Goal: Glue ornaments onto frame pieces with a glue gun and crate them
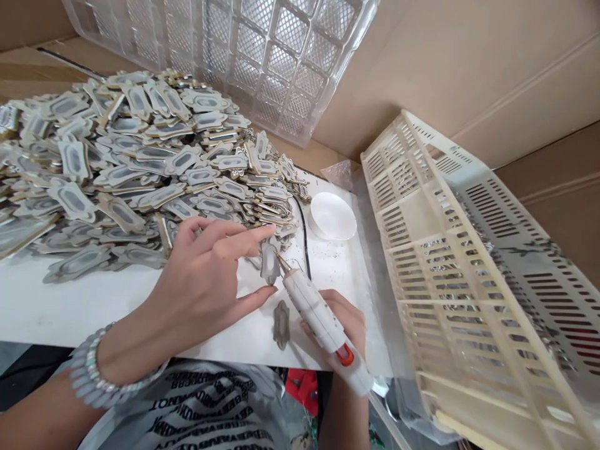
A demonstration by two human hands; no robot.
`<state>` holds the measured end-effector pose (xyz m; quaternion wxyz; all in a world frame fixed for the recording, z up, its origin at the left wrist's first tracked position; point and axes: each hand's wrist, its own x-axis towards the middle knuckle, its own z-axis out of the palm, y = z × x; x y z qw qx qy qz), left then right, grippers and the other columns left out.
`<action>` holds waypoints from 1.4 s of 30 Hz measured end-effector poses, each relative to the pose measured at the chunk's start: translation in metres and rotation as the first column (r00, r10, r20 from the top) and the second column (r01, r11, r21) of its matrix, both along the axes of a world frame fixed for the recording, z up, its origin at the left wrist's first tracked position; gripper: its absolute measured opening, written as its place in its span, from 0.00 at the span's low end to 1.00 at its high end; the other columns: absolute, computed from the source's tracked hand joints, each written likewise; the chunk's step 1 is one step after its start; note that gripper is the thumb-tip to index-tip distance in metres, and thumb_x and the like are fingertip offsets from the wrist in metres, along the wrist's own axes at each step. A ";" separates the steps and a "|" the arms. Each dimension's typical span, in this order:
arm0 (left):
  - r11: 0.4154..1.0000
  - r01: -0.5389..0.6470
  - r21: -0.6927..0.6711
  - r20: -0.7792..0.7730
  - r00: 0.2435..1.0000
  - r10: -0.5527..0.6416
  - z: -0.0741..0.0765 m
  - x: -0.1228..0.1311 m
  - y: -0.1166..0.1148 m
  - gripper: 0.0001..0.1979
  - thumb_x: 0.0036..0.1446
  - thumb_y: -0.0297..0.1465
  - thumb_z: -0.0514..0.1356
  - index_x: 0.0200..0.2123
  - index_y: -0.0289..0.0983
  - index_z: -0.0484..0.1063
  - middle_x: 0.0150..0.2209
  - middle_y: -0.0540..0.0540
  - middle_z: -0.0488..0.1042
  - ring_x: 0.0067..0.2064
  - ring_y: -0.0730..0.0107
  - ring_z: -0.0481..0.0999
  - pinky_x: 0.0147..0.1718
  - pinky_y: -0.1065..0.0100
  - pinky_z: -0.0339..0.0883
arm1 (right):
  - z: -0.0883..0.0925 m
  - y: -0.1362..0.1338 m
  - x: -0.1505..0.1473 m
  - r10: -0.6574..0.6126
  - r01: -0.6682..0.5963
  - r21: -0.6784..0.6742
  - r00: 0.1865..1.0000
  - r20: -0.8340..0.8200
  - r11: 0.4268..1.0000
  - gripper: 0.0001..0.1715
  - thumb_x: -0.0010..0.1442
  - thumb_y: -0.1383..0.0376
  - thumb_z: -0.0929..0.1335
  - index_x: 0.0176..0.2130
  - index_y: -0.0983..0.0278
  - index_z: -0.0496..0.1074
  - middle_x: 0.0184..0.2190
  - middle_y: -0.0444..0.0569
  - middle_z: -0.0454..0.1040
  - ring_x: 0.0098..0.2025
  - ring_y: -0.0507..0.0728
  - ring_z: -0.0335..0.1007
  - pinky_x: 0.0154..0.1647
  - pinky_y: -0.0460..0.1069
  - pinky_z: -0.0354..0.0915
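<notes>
My left hand (pixel 210 269) reaches in over the white work surface, with thumb and index finger at the two ends of a small grey metal plate (pixel 270 265). My right hand (pixel 344 319) is wrapped round a white glue gun (pixel 314 309) with an orange trigger, and a glue stick (pixel 387 419) runs out of its back end. The gun's nozzle tip is at the upper right of the plate; whether it touches cannot be seen clearly. A second grey plate (pixel 281 325) lies flat just below, nearer my body.
A big heap of similar grey plates (pixel 126 169) covers the left and back. A white bowl (pixel 332 216) stands behind the gun, a black cable (pixel 305 244) beside it. Cream slotted baskets (pixel 435 281) stand right, and a clear compartment tray (pixel 262 50) leans at the back.
</notes>
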<state>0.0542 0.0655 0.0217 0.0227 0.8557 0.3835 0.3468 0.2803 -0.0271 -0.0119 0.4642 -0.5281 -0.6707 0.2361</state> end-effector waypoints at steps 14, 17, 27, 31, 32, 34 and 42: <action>1.000 0.027 0.000 0.041 0.999 -0.027 0.002 0.001 -0.002 0.24 0.62 0.39 0.62 0.59 0.42 0.66 0.33 0.52 0.77 0.43 0.56 0.78 0.49 0.51 0.60 | 0.004 0.001 -0.002 -0.010 0.010 -0.027 1.000 -0.007 1.000 0.08 0.56 0.73 0.70 0.30 0.61 0.77 0.33 0.47 0.81 0.30 0.54 0.77 0.29 0.46 0.71; 1.000 0.020 0.007 0.001 1.000 -0.020 0.001 0.001 -0.002 0.24 0.64 0.40 0.60 0.60 0.40 0.65 0.33 0.52 0.76 0.43 0.56 0.78 0.49 0.50 0.61 | 0.004 0.000 -0.002 -0.010 0.010 -0.027 1.000 -0.009 1.000 0.09 0.56 0.74 0.70 0.31 0.60 0.77 0.34 0.47 0.81 0.31 0.54 0.78 0.30 0.46 0.71; 0.999 0.027 0.027 -0.012 1.000 -0.027 0.001 -0.001 -0.001 0.26 0.61 0.39 0.65 0.60 0.46 0.65 0.34 0.54 0.79 0.41 0.57 0.79 0.47 0.53 0.62 | 0.005 0.000 -0.003 -0.027 0.027 -0.037 1.000 -0.012 0.999 0.09 0.57 0.74 0.71 0.32 0.60 0.77 0.34 0.46 0.80 0.31 0.54 0.78 0.30 0.45 0.71; 0.999 0.052 0.007 0.003 0.999 -0.052 0.001 -0.002 0.000 0.25 0.61 0.38 0.64 0.60 0.47 0.63 0.40 0.54 0.82 0.43 0.56 0.79 0.47 0.52 0.60 | 0.003 0.000 -0.002 -0.012 0.012 -0.010 1.000 0.001 1.000 0.09 0.57 0.74 0.71 0.32 0.60 0.76 0.33 0.45 0.80 0.31 0.53 0.77 0.30 0.44 0.70; 0.998 0.060 0.003 0.007 0.998 -0.060 0.001 -0.002 0.000 0.24 0.62 0.37 0.64 0.60 0.47 0.63 0.41 0.54 0.82 0.44 0.56 0.79 0.47 0.52 0.60 | 0.002 0.001 -0.001 -0.012 0.012 0.000 1.000 0.008 1.000 0.09 0.57 0.74 0.71 0.31 0.60 0.76 0.33 0.45 0.80 0.30 0.53 0.77 0.29 0.44 0.70; 0.997 0.074 0.006 0.008 0.997 -0.074 0.000 -0.003 0.000 0.23 0.63 0.37 0.63 0.59 0.46 0.64 0.43 0.52 0.83 0.45 0.56 0.79 0.48 0.53 0.60 | 0.002 0.002 0.000 -0.027 0.026 0.023 0.999 0.030 0.999 0.08 0.57 0.74 0.71 0.30 0.60 0.75 0.33 0.45 0.79 0.28 0.53 0.75 0.28 0.44 0.69; 0.995 0.006 0.098 -0.053 0.999 -0.001 0.002 -0.010 0.006 0.24 0.63 0.37 0.64 0.59 0.36 0.66 0.37 0.50 0.81 0.46 0.58 0.78 0.50 0.55 0.58 | 0.003 -0.001 0.002 -0.002 0.001 -0.038 1.000 -0.028 0.999 0.08 0.60 0.71 0.71 0.30 0.61 0.75 0.30 0.45 0.76 0.28 0.53 0.72 0.29 0.46 0.70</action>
